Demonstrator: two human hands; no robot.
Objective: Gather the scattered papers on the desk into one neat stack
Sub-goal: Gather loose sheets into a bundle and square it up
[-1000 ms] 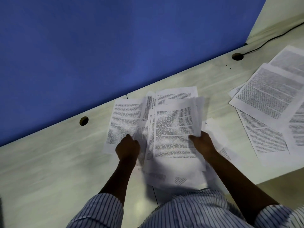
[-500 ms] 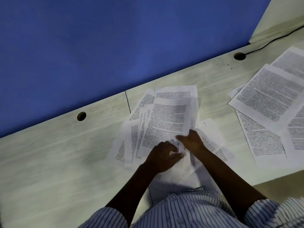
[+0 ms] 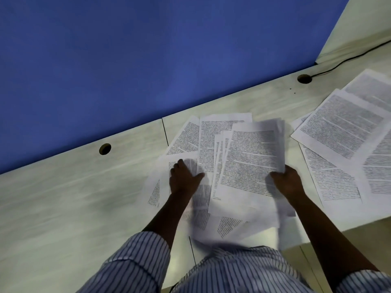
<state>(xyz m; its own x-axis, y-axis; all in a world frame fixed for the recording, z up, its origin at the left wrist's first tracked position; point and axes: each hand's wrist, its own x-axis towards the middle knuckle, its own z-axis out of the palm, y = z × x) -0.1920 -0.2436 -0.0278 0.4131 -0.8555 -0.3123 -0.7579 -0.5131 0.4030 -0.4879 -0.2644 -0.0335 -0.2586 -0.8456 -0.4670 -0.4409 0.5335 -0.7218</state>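
My right grip (image 3: pixel 288 182) is curled round the right edge of a bundle of printed sheets (image 3: pixel 249 163), thumb on top and fingers hidden beneath. The bundle is fanned and uneven, its near end blurred and reaching past the worktop's front edge towards my striped shirt (image 3: pixel 243 271). My left grip (image 3: pixel 184 179) holds nothing: it lies flat, fingers spread, pressing on a loose sheet (image 3: pixel 164 172) just left of the bundle. More printed pages (image 3: pixel 186 138) poke out from under the bundle on its far and left sides, overlapping at different angles.

All this lies near the middle of the pale worktop (image 3: pixel 74 197), close to a dark seam in its surface. Well apart to the right, a second spread of scattered papers (image 3: pixel 342 127) lies flat, several pages overlapping and running off the frame's edge.

Along the far side stands a blue partition (image 3: pixel 148 60). There is a round cable hole (image 3: pixel 105 148) to the left and another hole (image 3: pixel 304 78) to the right, from which a black cable (image 3: pixel 342 60) runs.
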